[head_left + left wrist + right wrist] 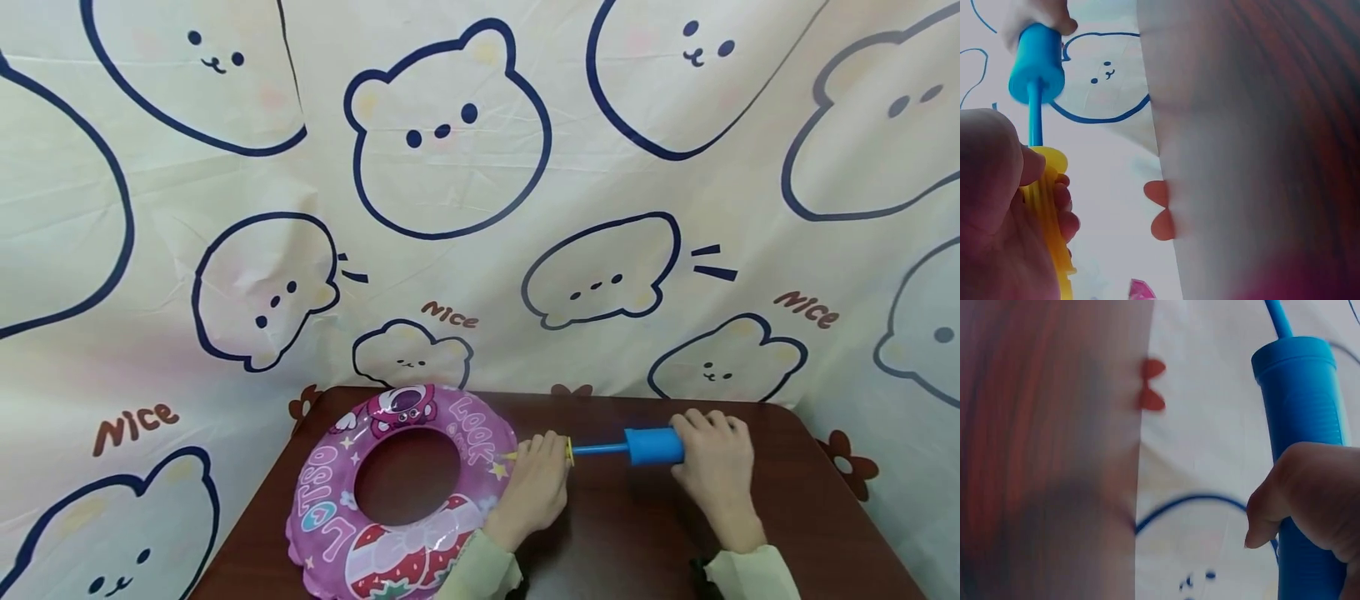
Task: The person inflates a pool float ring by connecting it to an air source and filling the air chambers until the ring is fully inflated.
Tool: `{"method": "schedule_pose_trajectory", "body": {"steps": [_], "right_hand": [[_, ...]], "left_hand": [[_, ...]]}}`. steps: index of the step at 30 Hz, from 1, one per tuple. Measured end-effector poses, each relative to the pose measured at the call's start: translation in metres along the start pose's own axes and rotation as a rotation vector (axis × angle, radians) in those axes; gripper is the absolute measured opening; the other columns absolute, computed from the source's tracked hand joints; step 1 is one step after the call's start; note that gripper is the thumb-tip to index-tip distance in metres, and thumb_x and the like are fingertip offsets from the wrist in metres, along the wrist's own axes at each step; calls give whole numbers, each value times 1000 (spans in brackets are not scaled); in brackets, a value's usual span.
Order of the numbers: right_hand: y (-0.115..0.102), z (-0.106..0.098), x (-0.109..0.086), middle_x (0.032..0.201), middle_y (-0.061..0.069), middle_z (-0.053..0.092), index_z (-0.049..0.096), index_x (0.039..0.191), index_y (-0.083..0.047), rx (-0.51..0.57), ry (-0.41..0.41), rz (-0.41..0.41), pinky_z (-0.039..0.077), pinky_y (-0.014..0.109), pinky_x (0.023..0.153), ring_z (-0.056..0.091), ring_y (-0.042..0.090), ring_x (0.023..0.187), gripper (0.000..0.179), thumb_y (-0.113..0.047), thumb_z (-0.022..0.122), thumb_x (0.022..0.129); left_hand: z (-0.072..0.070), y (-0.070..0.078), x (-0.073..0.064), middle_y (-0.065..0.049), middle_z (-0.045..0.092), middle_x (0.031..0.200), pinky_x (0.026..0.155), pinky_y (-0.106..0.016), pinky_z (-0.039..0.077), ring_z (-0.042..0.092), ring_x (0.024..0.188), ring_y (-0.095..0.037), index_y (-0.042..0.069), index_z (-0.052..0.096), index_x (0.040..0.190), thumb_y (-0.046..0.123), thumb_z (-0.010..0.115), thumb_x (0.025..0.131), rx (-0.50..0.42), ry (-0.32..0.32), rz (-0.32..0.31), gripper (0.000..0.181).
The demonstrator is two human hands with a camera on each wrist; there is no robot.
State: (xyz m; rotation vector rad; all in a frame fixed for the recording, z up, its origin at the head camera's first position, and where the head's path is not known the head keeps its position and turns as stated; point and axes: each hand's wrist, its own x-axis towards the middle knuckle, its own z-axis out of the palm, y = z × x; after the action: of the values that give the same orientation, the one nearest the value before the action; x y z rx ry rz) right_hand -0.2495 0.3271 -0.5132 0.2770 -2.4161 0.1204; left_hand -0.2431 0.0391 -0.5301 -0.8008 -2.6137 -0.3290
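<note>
A hand pump with a blue barrel (654, 447) and a thin blue rod (600, 449) is held sideways over the table. My right hand (716, 462) grips the barrel, thumb wrapped round it in the right wrist view. My left hand (531, 487) curls round the yellow handle (1047, 212) at the other end of the rod. From that fist a yellow tip (510, 456) points at the right side of a pink swim ring (311, 471), overlapping its edge in the head view. The ring looks puffed up, printed with strawberries and a bear.
The dark brown table (600, 550) has its back edge against a cream cloth (465, 275) printed with bear outlines, which also hangs at both sides. The swim ring covers the table's left part.
</note>
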Motion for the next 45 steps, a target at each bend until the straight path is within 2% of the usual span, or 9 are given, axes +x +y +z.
{"method": "schedule_pose_trajectory", "body": {"steps": [4,8,12,17,24,29,32,36,45], "right_hand": [[17,-8,-3,96,18,74,73,98,-4,-6,-21,49,46,66,93,61,43,91,58,-6,100,48],[18,-12,-4,100,19,74,73,104,-4,-28,-94,71,44,67,94,61,43,95,59,-9,98,51],[3,-8,-1,104,18,74,74,109,-4,-41,-168,43,44,67,94,63,42,99,61,-16,99,55],[-21,2,1,104,14,75,74,109,-5,-43,-207,13,46,65,92,65,39,100,58,-20,97,58],[-52,16,-3,101,11,75,73,105,-7,-62,-199,-38,52,58,86,67,35,95,53,-21,95,58],[-62,18,-2,102,10,74,73,106,-8,-67,-182,-55,52,57,87,67,35,97,55,-21,96,58],[-57,14,-2,103,10,74,73,108,-9,-49,-173,-47,50,57,88,66,36,98,57,-18,96,57],[-39,4,0,102,10,75,74,106,-10,-16,-130,-36,48,57,89,65,36,98,56,-12,96,55],[9,-18,3,99,17,75,74,103,-6,-11,-45,28,46,65,95,62,41,96,58,-6,98,50]], "left_hand": [[1,0,-1,2,54,102,92,-32,46,50,96,-16,11,56,125,24,59,108,-3,-12,-13,22],[1,1,-2,2,53,102,91,-32,45,49,94,-16,11,56,123,23,59,108,12,-20,-7,19],[0,2,0,2,52,99,89,-32,44,47,92,-15,11,57,120,20,63,105,32,-11,12,19],[1,4,2,2,51,99,91,-34,44,48,94,-16,11,56,121,16,63,103,36,-24,22,20],[6,7,0,1,53,104,96,-36,46,50,99,-17,10,55,125,14,72,91,54,-53,33,38],[5,11,0,0,55,106,95,-36,46,51,100,-18,9,56,127,17,71,95,71,-39,43,36],[2,10,1,0,55,105,94,-34,45,50,99,-17,10,56,128,19,66,101,51,-30,41,30],[-2,7,3,1,54,104,90,-31,44,51,98,-16,10,56,128,23,60,107,6,-18,40,25],[-6,-1,3,2,53,102,89,-31,43,51,96,-16,11,56,123,22,60,108,-24,3,17,20]]}}
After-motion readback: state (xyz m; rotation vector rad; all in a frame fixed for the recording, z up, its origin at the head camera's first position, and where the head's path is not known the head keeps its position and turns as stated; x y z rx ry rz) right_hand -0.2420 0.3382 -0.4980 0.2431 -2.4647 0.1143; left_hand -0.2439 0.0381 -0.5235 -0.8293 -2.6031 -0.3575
